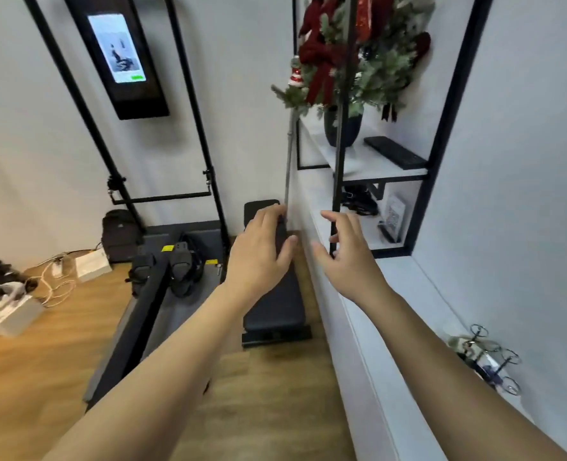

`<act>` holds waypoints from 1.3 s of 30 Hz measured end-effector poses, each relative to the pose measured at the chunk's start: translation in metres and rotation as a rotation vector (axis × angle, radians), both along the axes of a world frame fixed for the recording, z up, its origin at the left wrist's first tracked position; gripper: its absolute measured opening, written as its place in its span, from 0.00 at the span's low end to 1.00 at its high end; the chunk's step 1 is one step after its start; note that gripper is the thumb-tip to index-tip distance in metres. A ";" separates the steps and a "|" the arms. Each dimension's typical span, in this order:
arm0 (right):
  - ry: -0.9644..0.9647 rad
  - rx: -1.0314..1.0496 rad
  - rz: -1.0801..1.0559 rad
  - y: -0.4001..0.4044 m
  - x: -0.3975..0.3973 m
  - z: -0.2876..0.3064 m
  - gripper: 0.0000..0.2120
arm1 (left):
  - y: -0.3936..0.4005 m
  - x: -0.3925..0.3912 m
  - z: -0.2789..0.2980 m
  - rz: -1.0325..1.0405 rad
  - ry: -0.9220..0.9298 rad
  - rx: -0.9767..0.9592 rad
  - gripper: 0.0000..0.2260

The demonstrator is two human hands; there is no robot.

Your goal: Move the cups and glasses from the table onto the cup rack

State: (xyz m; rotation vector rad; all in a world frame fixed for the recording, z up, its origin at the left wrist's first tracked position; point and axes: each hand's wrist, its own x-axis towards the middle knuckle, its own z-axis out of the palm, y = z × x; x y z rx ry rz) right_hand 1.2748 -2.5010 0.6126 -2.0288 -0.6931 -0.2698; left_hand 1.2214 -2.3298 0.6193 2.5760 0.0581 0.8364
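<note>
The thin wire cup rack with round loops point(488, 357) stands on the white worktop point(392, 327) against the wall at lower right, with what looks like one clear glass among its loops, though blur keeps me from being sure. No other cups or glasses show, so how much remains cannot be judged. Both hands, left point(259, 254) and right point(345, 254), reach forward empty with fingers spread, well apart from the rack, above a black padded bench point(275, 311) and the worktop's edge.

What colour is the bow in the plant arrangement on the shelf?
Dark red. The bow shows in the head view, hanging among green sprigs above the dark vase.
</note>
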 end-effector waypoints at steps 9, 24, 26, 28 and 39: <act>0.004 -0.042 0.515 0.204 -0.167 0.005 0.20 | 0.156 -0.241 -0.007 0.402 0.025 -0.070 0.18; 0.047 -0.078 1.150 0.408 -0.648 -0.020 0.21 | 0.264 -0.760 -0.020 1.061 -0.062 -0.149 0.17; 0.037 -0.087 1.198 0.426 -0.696 -0.022 0.22 | 0.271 -0.809 -0.025 1.128 -0.079 -0.180 0.17; 0.008 -0.104 1.235 0.448 -0.742 -0.022 0.22 | 0.280 -0.855 -0.029 1.190 -0.108 -0.204 0.17; 0.012 -0.097 1.309 0.623 -0.913 -0.059 0.22 | 0.411 -1.019 -0.060 1.363 -0.103 -0.259 0.17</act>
